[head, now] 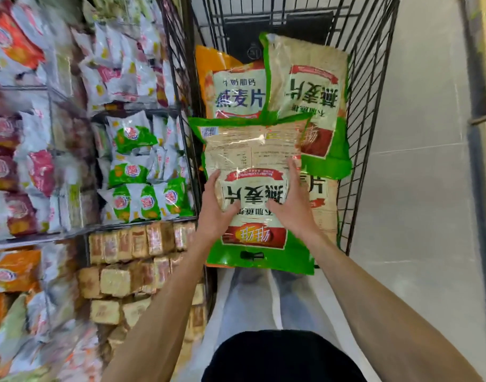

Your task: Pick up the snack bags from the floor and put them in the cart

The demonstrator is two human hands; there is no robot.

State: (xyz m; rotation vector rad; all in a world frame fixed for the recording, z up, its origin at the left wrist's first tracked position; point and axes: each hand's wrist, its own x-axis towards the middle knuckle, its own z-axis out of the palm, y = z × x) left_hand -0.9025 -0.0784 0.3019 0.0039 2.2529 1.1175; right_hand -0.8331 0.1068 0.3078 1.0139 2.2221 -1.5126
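At the bottom of the frame both forearms reach up and forward from the person's body, converging toward the centre. The left hand [212, 213] lies on the left edge of a green-bordered snack bag [252, 188], thumb across the printed face and fingers wrapped round its side. The right hand [292, 205] mirrors it on the right edge, fingers spread flat up the front. Both hands are closed on this one bag, pinching it between them; the two-sided grip probably keeps the large, floppy package level while it goes in.

The bag sits at centre frame, its lower edge overhanging the near rim of the cart [357, 161], its upper part already over the basket. It seems to be mid-placement, being slid or lowered onto the pile, not yet let go.

Farther in, another green bag [313, 86] lies tilted at upper centre, an orange bag [228, 86] beside it to the left, and a pale bag [323, 202] shows just right of the right hand. All rest inside the wire walls.

Shelves of packaged snacks [84, 133] fill the left side; the floor [415, 188] at right shows no bags.
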